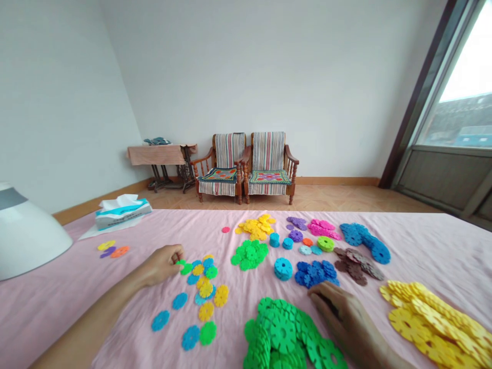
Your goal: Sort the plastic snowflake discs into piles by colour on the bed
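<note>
My left hand (164,262) is closed, thumb and fingers pinching at a small green notched plastic disc (180,262). Right beside it lies another green disc (187,268), in a loose scatter of blue, yellow and green discs, among them a yellow disc (206,311) and a blue disc (180,301). My right hand (340,310) rests loosely on the pink cloth, with nothing visible in it. Its fingertips are close to a dark blue pile of small discs (317,273), and a large green heap (283,330) lies to its left. The underside of this hand is hidden.
Sorted piles spread over the pink-covered table (161,233): yellow (257,227), light green (249,254), pink (324,229), brown (355,265), blue (363,240) and large yellow (434,323). A tissue box (123,214) and a white rounded object (28,241) stand left. Two armchairs (269,177) stand beyond.
</note>
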The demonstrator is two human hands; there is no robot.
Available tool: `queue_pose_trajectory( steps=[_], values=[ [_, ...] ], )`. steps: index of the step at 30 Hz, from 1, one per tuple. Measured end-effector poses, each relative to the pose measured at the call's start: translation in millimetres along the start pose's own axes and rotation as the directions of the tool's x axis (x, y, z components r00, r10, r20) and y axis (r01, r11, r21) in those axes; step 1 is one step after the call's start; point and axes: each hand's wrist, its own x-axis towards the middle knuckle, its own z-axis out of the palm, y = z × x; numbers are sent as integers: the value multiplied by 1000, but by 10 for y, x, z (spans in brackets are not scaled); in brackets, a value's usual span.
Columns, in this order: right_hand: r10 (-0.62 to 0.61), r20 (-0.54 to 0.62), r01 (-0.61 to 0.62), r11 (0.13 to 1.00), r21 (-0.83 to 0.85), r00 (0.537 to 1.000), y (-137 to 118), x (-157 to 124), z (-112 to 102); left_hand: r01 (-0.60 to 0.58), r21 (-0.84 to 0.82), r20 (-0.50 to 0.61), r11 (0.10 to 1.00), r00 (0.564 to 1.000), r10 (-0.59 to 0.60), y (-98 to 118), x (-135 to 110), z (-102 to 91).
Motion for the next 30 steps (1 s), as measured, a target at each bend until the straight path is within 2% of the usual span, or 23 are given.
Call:
queue_pose_trajectory(
  steps=[4, 10, 16, 19, 21, 23, 26, 30],
  values=[
    [5, 2, -5, 1000, 4, 1000, 6, -1, 7, -9, -159, 96, 987, 995, 25, 54, 13, 52],
    [-1, -3, 1, 1000, -4, 1000, -6, -5, -13, -29, -108, 51, 994, 998, 34, 37, 10, 80],
    [-6, -7, 6, 1000, -24, 1000, -10, -1, -9, -57, -74, -14, 996, 998, 56, 135, 22, -64],
    [-11, -14, 10, 999, -31, 1000, -22, 2, -16, -111, -190, -22, 976, 994, 109, 360, 56, -83],
    [-13, -20, 12, 999, -34, 1000, -29, 1, -22, -135, -299, 14, 945, 989, 146, 572, 113, -13],
    [-14, -22, 13, 999, -34, 1000, -32, -3, -26, -173, -391, 30, 904, 979, 201, 805, 196, 122],
    [-18, -23, 17, 999, -34, 1000, -29, -10, -21, -213, -421, 40, 882, 967, 252, 1132, 345, 381],
    [-16, -23, 15, 999, -38, 1000, -26, -10, -13, -241, -443, 26, 864, 960, 281, 1434, 500, 653]
  ],
)
